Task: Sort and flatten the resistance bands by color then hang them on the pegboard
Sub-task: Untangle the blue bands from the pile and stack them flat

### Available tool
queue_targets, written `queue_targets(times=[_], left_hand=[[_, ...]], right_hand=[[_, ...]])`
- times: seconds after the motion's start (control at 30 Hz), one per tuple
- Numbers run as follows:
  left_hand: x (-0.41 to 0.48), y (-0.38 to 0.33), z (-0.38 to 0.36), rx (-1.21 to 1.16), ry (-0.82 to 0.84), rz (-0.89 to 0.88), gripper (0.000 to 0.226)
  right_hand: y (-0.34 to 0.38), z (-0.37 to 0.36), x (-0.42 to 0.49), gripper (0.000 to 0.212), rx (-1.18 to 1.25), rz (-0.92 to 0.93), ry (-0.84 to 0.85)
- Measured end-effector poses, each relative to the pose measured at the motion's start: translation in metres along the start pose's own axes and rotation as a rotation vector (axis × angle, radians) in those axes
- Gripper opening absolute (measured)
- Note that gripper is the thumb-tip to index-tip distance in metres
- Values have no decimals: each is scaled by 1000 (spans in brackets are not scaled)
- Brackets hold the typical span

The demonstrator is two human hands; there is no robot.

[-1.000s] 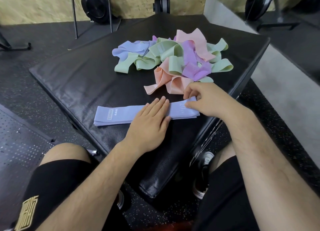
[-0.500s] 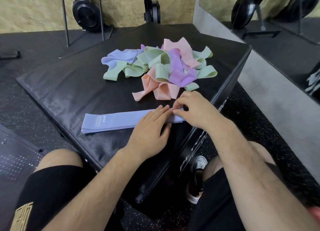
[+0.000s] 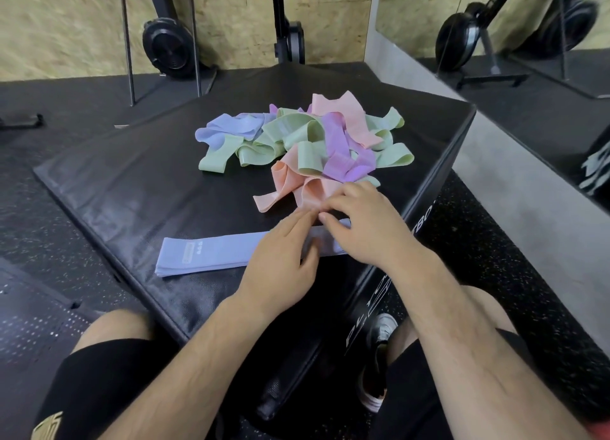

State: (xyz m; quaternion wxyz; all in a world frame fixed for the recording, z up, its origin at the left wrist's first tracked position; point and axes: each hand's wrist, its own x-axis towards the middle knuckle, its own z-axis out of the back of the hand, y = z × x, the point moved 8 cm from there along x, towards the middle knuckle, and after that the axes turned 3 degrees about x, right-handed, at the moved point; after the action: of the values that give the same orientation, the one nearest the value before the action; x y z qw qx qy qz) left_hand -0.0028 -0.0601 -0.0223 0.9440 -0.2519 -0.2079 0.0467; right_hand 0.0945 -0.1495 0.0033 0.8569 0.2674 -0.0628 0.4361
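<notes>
A flattened blue band (image 3: 211, 253) lies along the near edge of the black plyo box (image 3: 132, 189). My left hand (image 3: 284, 258) rests flat on its right half, fingers spread. My right hand (image 3: 366, 222) covers the band's right end, fingertips curled at its upper edge beside a peach band (image 3: 290, 185). Whether the fingers pinch anything is hidden. Behind lies a tangled pile of bands: blue (image 3: 227, 131), green (image 3: 290, 133), purple (image 3: 343, 156) and pink (image 3: 346, 116).
The box stands on dark rubber floor (image 3: 39, 215). A grey concrete ledge (image 3: 515, 182) with a mirror runs along the right. Weight plates on stands (image 3: 168, 48) and a rack post stand against the wooden wall behind. My knees and a shoe (image 3: 376, 360) are below the box.
My right hand has slid left along the blue band toward my left hand, and its fingertips now meet the left hand's at the peach band's edge. The camera has shifted.
</notes>
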Motion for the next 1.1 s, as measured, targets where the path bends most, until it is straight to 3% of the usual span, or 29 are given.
queue_targets(times=[0.27, 0.53, 0.8, 0.93, 1.0, 1.1], left_hand=[[21, 27, 47, 38, -164, -22, 43], [58, 92, 118, 0, -286, 121, 25], [82, 196, 129, -45, -256, 281, 36], [91, 207, 124, -116, -283, 329, 29], [95, 213, 121, -104, -242, 355, 33], [99, 222, 117, -49, -138, 400, 42]], right_hand=[[34, -21, 32, 35, 52, 25, -30], [102, -41, 121, 35, 81, 73, -85], [127, -107, 214, 36, -128, 96, 131], [114, -137, 251, 32, -214, 25, 251], [98, -143, 267, 36, -224, -80, 260], [59, -140, 281, 25, -203, -290, 208]])
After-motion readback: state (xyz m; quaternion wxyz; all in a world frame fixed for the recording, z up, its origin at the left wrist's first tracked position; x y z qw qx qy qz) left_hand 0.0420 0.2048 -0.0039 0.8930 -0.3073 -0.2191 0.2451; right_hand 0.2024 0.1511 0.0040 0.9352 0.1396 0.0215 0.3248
